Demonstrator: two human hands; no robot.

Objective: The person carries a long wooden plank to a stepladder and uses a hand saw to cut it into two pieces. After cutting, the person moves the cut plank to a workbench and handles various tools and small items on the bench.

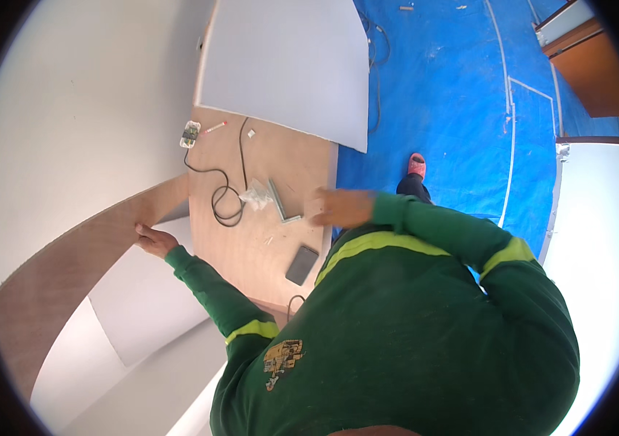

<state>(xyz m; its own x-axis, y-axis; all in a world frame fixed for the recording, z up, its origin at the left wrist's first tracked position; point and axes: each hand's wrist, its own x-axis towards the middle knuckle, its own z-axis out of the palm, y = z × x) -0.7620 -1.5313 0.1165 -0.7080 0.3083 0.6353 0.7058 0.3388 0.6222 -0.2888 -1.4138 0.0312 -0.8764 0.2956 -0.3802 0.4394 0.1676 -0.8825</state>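
A long, thin brown wooden board stretches along the left, from the lower left up to the worktop. My left hand is closed on its lower edge, near the end by the worktop; the fingers are partly hidden. Over the right edge of the pale wooden worktop is my right hand, its fingers smeared by motion. Nearest to it lies an L-shaped metal square. Beside the square are a crumpled clear plastic bag and a loop of black cable.
A dark phone lies near the worktop's right edge. Farther back are a white socket box, a red-and-white marker and a large white panel. Blue sheeting covers the floor on the right, with cables on it.
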